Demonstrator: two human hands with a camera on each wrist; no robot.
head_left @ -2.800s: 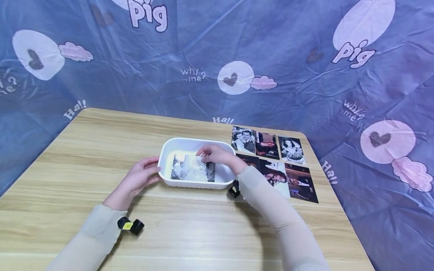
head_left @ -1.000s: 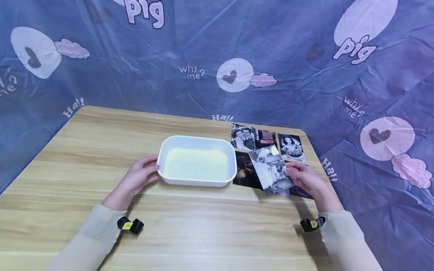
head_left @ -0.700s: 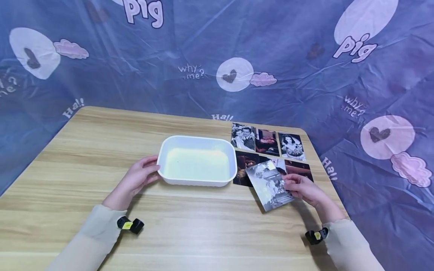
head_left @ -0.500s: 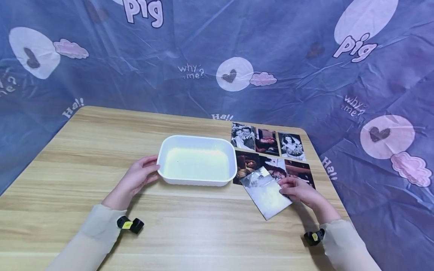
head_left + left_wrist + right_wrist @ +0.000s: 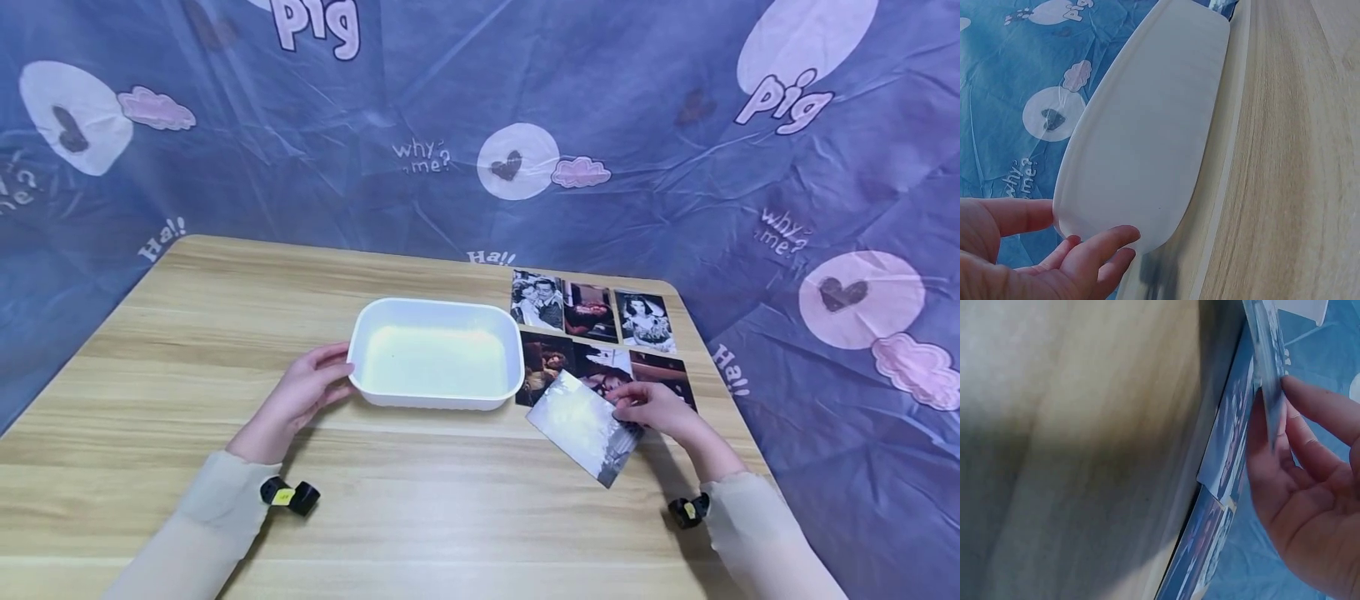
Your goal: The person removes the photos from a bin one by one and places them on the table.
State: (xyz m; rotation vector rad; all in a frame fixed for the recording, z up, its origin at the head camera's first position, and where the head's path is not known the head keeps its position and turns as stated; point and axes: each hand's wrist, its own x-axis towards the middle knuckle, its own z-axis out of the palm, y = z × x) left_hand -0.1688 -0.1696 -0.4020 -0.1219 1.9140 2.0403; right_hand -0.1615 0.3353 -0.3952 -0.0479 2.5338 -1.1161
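Observation:
At the left end of a white plastic tray (image 5: 435,401), my left hand (image 5: 309,392) holds the rim, thumb and fingers placed around its corner in the left wrist view. Nothing lies inside the tray. My right hand (image 5: 656,412) pinches a black-and-white photo (image 5: 581,425) by its right edge, thumb against fingers. The photo is tilted, and glare whitens most of its face. It overlaps the lower row of photos in the head view; the right wrist view shows the held photo (image 5: 1267,369) nearly edge-on.
Two rows of photos lie at the table's back right: a black-and-white couple (image 5: 537,300), a reddish picture (image 5: 590,312) and a black-and-white portrait (image 5: 645,322) behind, darker photos (image 5: 543,365) in front. A blue printed cloth (image 5: 300,167) hangs behind the wooden table (image 5: 420,517).
The photos inside the tray came out in my right hand, which moved right over the laid-out rows, then slightly nearer me. The held photo has turned. My left hand stayed at the tray.

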